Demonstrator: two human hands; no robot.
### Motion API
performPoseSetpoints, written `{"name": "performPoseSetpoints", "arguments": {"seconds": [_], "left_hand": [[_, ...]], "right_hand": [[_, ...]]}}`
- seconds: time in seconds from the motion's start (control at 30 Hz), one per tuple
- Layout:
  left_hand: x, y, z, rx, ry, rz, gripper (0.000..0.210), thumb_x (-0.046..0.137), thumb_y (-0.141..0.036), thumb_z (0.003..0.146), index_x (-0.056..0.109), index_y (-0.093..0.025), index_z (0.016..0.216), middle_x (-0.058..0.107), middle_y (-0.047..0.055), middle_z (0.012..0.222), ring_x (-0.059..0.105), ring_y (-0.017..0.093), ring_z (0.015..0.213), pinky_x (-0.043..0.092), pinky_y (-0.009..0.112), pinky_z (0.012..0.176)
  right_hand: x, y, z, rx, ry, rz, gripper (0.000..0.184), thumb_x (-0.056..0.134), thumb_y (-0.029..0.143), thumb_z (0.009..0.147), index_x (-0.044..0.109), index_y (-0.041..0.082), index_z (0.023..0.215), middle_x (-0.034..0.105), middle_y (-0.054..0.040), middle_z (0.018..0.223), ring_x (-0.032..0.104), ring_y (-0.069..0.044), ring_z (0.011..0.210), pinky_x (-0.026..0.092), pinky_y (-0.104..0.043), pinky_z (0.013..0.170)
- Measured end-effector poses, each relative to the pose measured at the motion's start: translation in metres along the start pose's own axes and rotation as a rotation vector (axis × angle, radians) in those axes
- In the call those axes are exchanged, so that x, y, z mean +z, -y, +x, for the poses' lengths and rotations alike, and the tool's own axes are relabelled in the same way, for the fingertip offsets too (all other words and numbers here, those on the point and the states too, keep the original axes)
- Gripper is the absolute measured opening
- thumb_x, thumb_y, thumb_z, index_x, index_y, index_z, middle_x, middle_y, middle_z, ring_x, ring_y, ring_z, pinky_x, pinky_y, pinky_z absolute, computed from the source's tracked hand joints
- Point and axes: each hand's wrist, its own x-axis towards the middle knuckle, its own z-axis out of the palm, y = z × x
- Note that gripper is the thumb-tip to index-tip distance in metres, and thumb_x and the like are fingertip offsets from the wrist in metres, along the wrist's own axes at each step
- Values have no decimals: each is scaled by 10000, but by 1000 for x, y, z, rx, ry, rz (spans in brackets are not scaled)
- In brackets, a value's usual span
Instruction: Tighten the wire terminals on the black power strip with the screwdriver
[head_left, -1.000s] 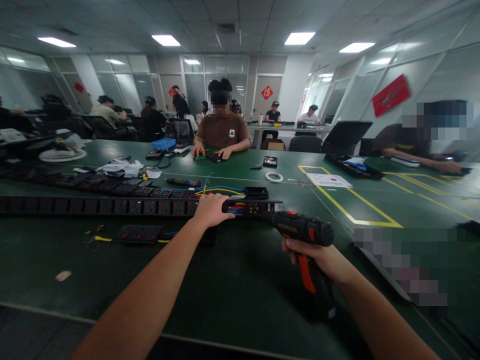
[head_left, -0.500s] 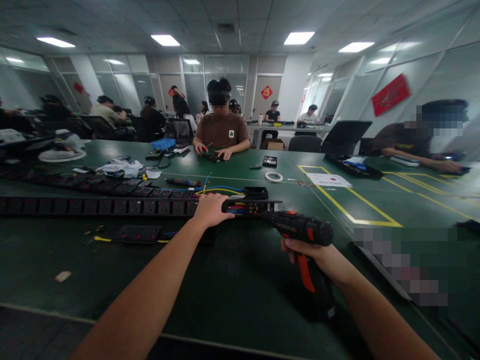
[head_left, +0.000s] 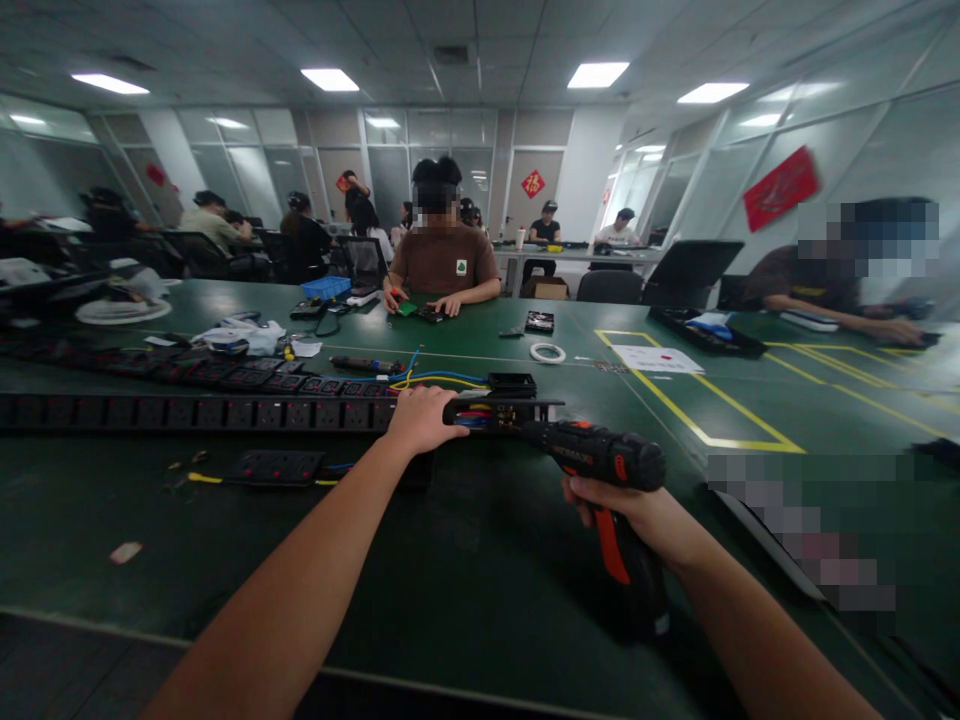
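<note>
Black drill (head_left: 609, 455) in curled right hand (head_left: 641, 512)

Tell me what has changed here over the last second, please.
Very little: across the table, the small red item in a co-worker's hand has shifted slightly toward the picture's left. Nothing has visibly been taken up or let go by the wearer. The left hand stays on the socket strip, and the right hand still grips the drill.

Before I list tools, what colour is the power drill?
Power drill: mostly black, orange parts; head view.
</note>
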Motion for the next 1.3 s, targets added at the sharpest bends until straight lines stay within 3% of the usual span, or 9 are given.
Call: {"name": "performPoseSetpoints", "arguments": {"seconds": [0.97, 1.13, 1.3], "left_hand": [[1, 0, 0, -9, 2, 1, 694, 659, -759, 814, 643, -298, 1332, 680, 95, 1335, 601, 352, 1212, 422, 486, 1001], [-1, -1, 0, -1, -3, 11, 670, 672, -745, 814, 655, -297, 1312, 690, 92, 1325, 611, 345, 1205, 431, 467, 985], [0, -1, 1, -7, 4, 25, 672, 667, -753, 813, 663, -291, 1300, 700, 96, 1298, 621, 353, 1187, 440, 467, 965]], "right_hand": [[3, 4, -2, 47, -14, 21, 432, 870, 574, 699, 685, 184, 715, 617, -8, 631, 555, -177, 596, 422, -327, 593], [1, 2, -1, 32, 2, 20, 418, 864, 557, 727, 694, 175, 740, 629, -10, 641, 577, -178, 600, 440, -329, 608], [-2, -4, 2, -20, 14, 49, 409, 854, 526, 760, 733, 169, 919, 724, -51, 828, 647, -198, 643, 475, -345, 639]]}}
